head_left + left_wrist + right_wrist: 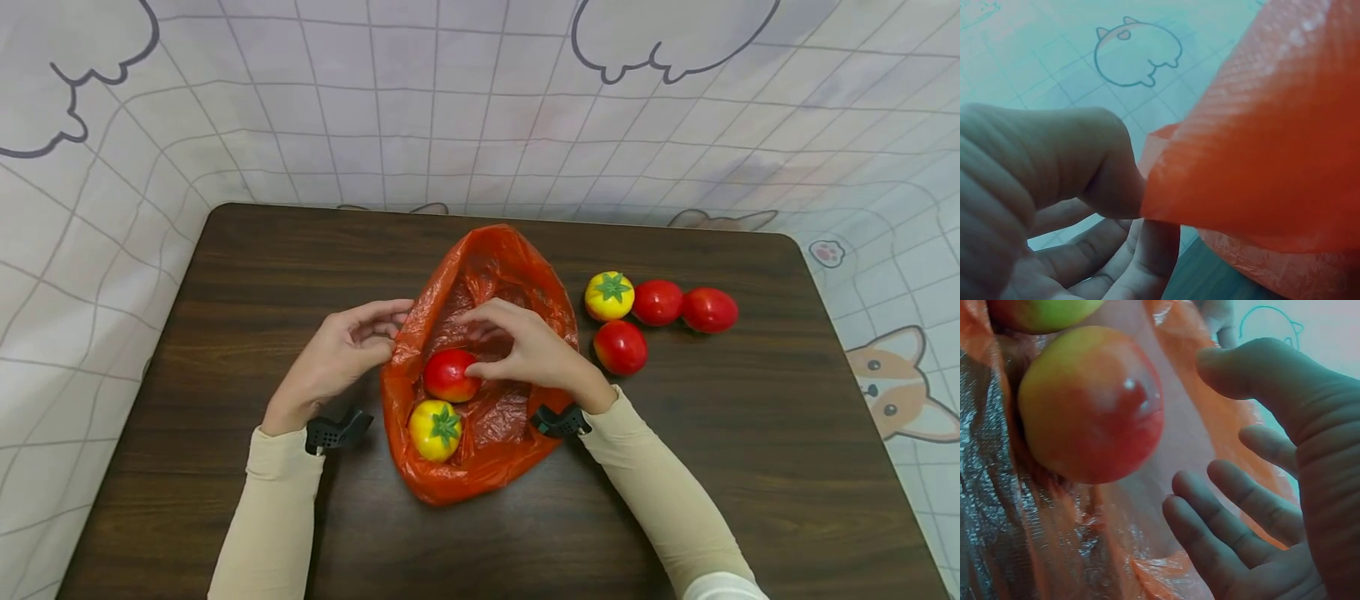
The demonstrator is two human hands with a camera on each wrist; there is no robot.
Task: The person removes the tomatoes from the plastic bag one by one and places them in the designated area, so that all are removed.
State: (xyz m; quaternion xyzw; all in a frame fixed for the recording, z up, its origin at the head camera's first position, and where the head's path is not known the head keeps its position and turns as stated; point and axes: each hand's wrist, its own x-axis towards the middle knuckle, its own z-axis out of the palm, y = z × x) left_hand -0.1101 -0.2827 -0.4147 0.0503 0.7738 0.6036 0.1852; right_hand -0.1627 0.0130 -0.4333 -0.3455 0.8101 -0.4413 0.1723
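Observation:
An orange-red plastic bag (480, 485) lies with its mouth spread wide on the table. My left hand (337, 362) pinches the bag's left rim between thumb and finger; the left wrist view shows the bag film (1272, 137) coming from that pinch. Inside the bag are two glossy tomato-like fruits: a red one (445, 373) and a yellow one (435, 431) with a green star-shaped top. Over the bag's opening is my right hand (525, 346), thumb beside the red fruit (1091, 406). In the right wrist view its fingers are spread, apart from the fruit, holding nothing.
Right of the bag on the dark wooden table (750, 467) sit a yellow fruit (609, 296) with a green top and three red ones (620, 347). A white gridded cloth (480, 108) with cartoon drawings rises behind the table.

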